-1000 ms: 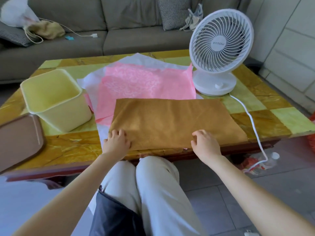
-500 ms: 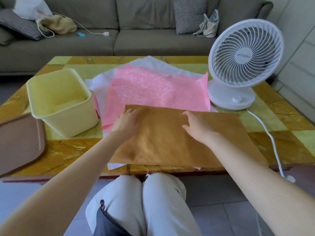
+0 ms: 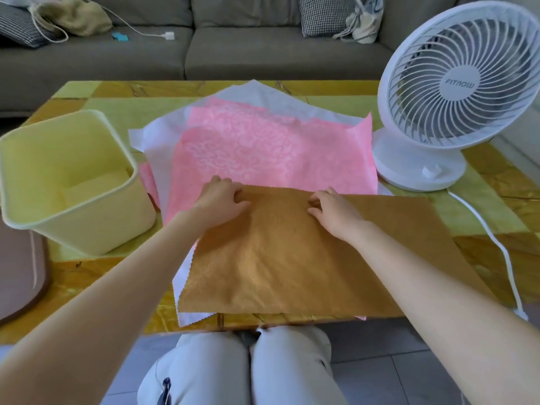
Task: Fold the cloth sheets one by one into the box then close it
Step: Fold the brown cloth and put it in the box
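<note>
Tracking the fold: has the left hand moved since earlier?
Yes. The left hand went from the near edge of the table forward to the far edge of the brown cloth, beside the pink cloth.

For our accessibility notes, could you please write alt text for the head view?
The left hand and right hand pinch the far edge of a brown cloth lying on a pink sheet and a white sheet on a table. An open box and a lid sit to the left, a fan to the right.
</note>
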